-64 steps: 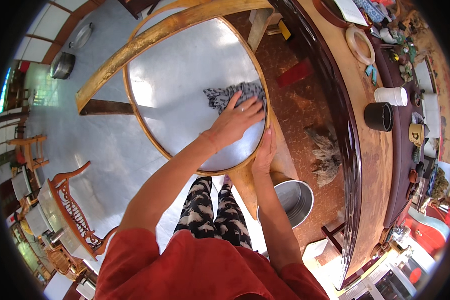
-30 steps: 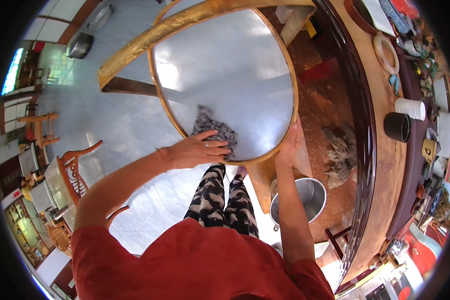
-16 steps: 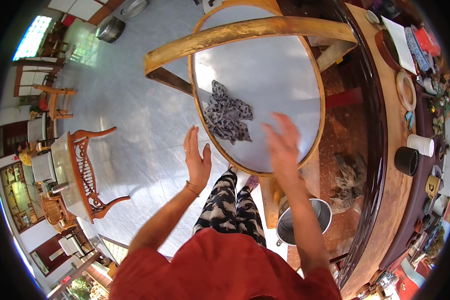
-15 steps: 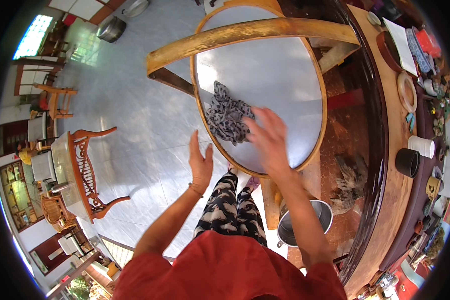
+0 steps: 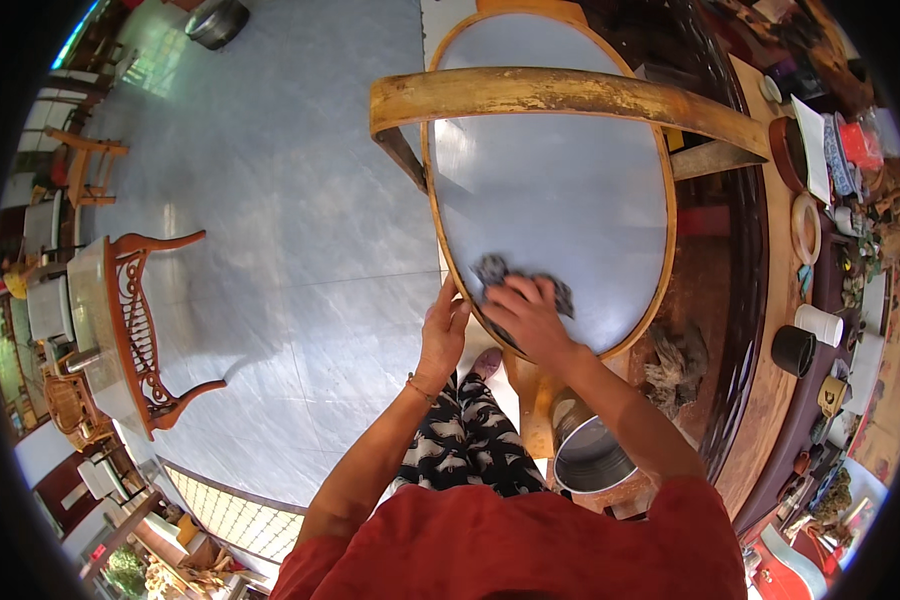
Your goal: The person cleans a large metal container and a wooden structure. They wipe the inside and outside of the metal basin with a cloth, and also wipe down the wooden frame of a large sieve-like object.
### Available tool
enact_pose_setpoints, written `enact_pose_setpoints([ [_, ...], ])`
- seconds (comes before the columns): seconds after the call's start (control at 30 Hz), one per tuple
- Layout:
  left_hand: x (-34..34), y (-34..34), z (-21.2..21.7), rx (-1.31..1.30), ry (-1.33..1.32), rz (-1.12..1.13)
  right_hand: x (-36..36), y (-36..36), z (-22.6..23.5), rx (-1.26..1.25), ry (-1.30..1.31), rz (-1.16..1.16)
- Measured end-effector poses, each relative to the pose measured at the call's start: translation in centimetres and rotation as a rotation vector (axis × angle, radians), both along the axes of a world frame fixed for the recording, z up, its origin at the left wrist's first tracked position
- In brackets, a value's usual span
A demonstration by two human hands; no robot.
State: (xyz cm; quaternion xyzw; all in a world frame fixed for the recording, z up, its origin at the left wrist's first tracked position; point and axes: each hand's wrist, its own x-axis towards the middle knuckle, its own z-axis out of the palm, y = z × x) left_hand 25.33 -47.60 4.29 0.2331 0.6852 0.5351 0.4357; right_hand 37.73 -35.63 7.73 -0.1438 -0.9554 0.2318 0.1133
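In front of me is an oval, glossy blue-grey top (image 5: 555, 200) with a wooden rim, and a curved wooden bar (image 5: 570, 92) spans above its far part. My right hand (image 5: 530, 318) presses a crumpled, dark-patterned grey cloth (image 5: 562, 298) onto the near end of the top. Its fingers are bent over the cloth, which bunches out on both sides and is slightly blurred. At the near left edge, my left hand (image 5: 444, 335) holds the wooden rim. The undersides of its fingers are partly hidden.
A metal pot (image 5: 592, 458) stands below my right forearm. Along the right runs a long wooden counter (image 5: 745, 440) carrying a black cup (image 5: 793, 350), a white cup (image 5: 819, 323) and several small objects. A table with carved wooden trim (image 5: 135, 325) stands at left on the grey floor.
My right hand has come down onto the cloth, which has shifted to the near end of the top. My left hand has moved from the air to the rim. The view has shifted.
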Motion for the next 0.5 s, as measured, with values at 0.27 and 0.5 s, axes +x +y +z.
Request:
enact_pose_setpoints([
  [0.27, -0.8, -0.6, -0.3, -0.057, 0.049, 0.017, -0.3, -1.9, -0.3, -0.018, 0.002, -0.192],
  [0.5, 0.3, 0.8, 1.0, -0.117, -0.02, -0.028, -6.8, 2.2, -1.0, -0.045, 0.135, -0.281],
])
